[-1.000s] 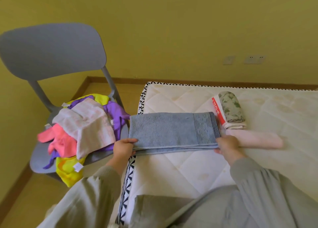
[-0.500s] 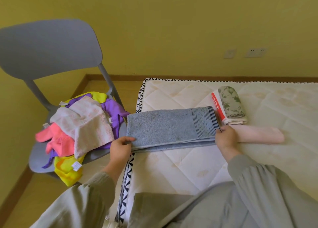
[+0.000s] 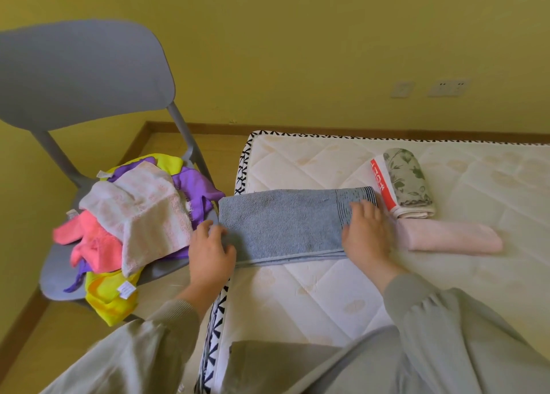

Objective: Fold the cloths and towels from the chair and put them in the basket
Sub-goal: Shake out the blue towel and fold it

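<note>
The long grey-blue terry towel (image 3: 282, 224), folded into a strip, lies across the left part of the white quilted mattress (image 3: 312, 289) — its left end gripped by the curled fingers (image 3: 208, 230) of the left hand (image 3: 211, 253), thumb on top. The right hand (image 3: 367, 236) rests flat on the striped right end, fingers spread, holding nothing — half a second ago it was pinching that end's near corner.

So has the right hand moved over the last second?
Yes: the right hand slid left, away from the pink towel, onto the striped end of the blue towel.
</note>
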